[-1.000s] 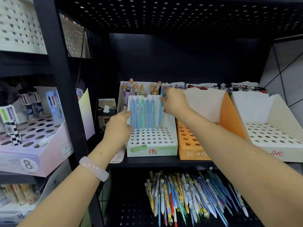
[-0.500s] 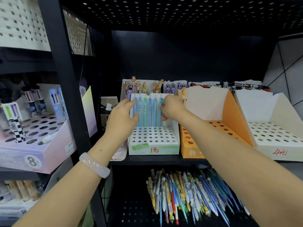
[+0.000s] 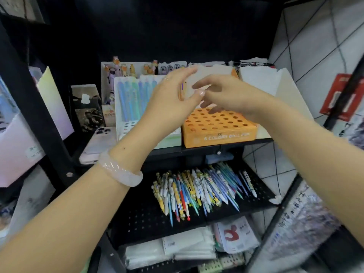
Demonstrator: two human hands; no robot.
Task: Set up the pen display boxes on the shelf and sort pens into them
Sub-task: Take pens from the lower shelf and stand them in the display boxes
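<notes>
My left hand [image 3: 171, 99] and my right hand [image 3: 234, 97] meet above the orange display box [image 3: 218, 135], fingertips almost touching. The left hand's fingers and thumb curl round what looks like a short orange pen [image 3: 181, 91]; the picture is blurred there. My right hand's fingers lie straight and hold nothing. Left of the orange box stands a white display box [image 3: 119, 107] with a row of blue pens [image 3: 136, 97] at its back; my left forearm hides its front. A second white display box [image 3: 285, 91] stands at the right. Loose pens [image 3: 197, 192] lie piled on the shelf below.
A phone [image 3: 98, 140] lies at the shelf's left end, beside a dark tissue box [image 3: 86, 107]. Character pens [image 3: 122, 69] stand behind the boxes. Another pastel display box [image 3: 21, 142] sits on the left rack past a black post [image 3: 37, 107]. Plastic packets [image 3: 187, 247] fill the bottom shelf.
Both hands left the white box with blue pens and came together over the orange box. The camera tilted down and right, showing more of the lower shelves.
</notes>
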